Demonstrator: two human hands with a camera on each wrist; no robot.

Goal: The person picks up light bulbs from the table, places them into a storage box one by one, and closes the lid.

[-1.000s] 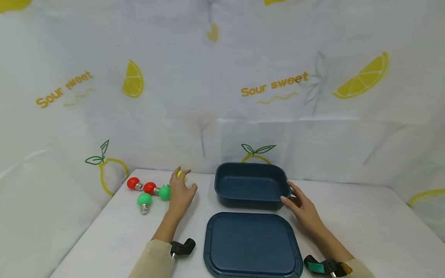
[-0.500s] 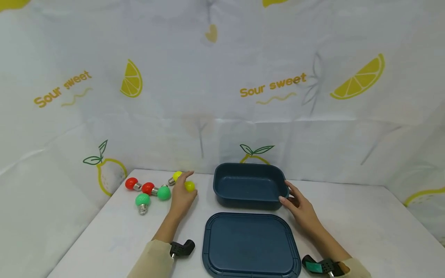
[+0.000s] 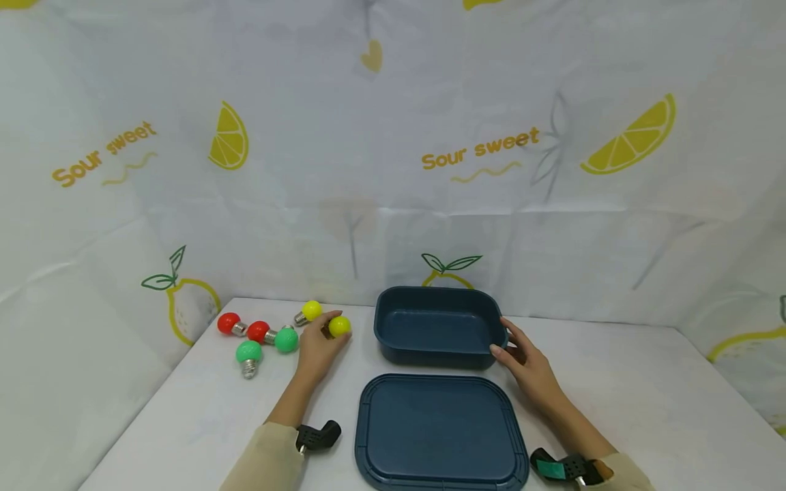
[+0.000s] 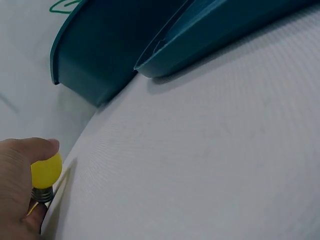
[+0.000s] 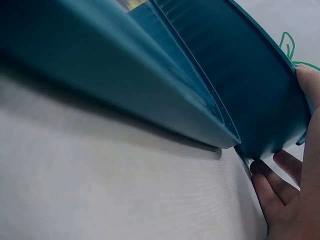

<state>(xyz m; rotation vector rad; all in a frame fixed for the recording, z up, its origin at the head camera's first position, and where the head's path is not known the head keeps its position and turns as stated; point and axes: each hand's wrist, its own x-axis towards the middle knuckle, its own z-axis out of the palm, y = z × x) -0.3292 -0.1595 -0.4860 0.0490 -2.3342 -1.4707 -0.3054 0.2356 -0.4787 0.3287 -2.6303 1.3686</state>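
Observation:
A small yellow light bulb [image 3: 340, 326] is pinched in my left hand [image 3: 316, 354], left of the dark blue box. The left wrist view shows the thumb across the yellow globe [image 4: 47, 172] with the metal screw base below it. My right hand [image 3: 535, 375] grips the right end of the open box [image 3: 439, 357]. In the right wrist view its thumb lies at the box's rim and its fingers reach under the side. Nothing lies inside the box. A flat dark blue lid [image 3: 439, 429] is on the table in front of it.
Left of my left hand lie another yellow bulb [image 3: 312, 310], two red bulbs [image 3: 229, 323] and two green bulbs [image 3: 248, 352] on the white table [image 3: 178, 423]. A white lemon-print sheet [image 3: 295, 177] hangs behind the table.
My left hand has closed its fingers on the yellow bulb, which now shows between them, and has drawn slightly nearer. My right hand keeps its place on the box.

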